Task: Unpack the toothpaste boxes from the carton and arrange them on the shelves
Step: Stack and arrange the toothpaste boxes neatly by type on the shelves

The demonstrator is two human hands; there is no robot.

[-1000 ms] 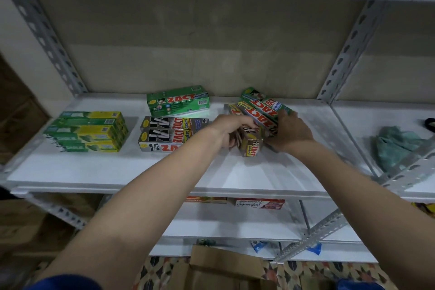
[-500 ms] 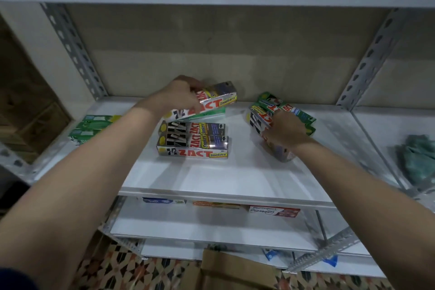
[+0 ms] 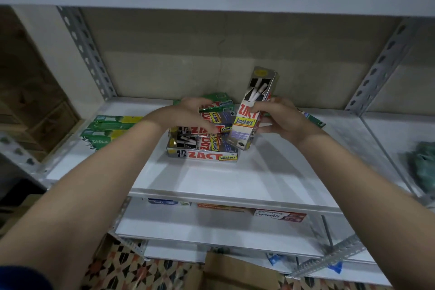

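a zact smokers box point(image 3: 251, 115) now stands nearly upright in the right hand point(image 3: 281, 120), fingers curled round it, above the shelf point(image 3: 211, 179). half a second ago that hand rested on the right-hand pile. the left hand point(image 3: 188, 115), fingers loosely spread, has set its box on the smokers stack point(image 3: 202, 146).

Both bare forearms reach forward and converge. The left hand point(image 3: 188, 114) lies palm down, fingers extended. The right hand point(image 3: 281, 120) curls its grip closed.
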